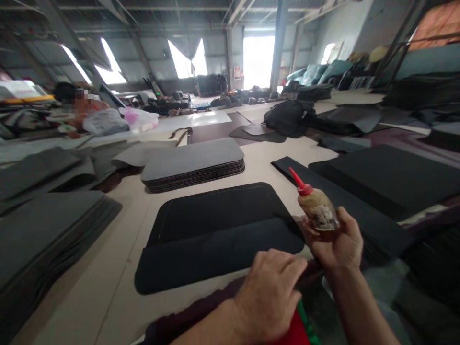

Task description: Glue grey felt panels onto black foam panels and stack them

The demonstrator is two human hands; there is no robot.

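My right hand (pixel 339 244) is wrapped around a squeeze bottle (pixel 319 211) with a stained, yellowish body and a red pointed nozzle tilted up to the left. My left hand (pixel 269 292) is over the table's front edge, back upward, its fingers loosely bent and apart from the thumb, with nothing seen in it. Just beyond it lies a black sheet panel (pixel 215 206) with rounded corners and a pale line along its borders. Across its near part rests a dark strip (pixel 219 254), also rounded at the corners.
Behind the panel is a neat stack of grey-topped sheets (pixel 194 158). Larger dark stacks stand at left (pixel 46 239) and right (pixel 391 177). A long dark strip (pixel 345 206) lies right of the bottle. A black bag (pixel 289 117) sits farther back. Another person (pixel 89 112) is at far left.
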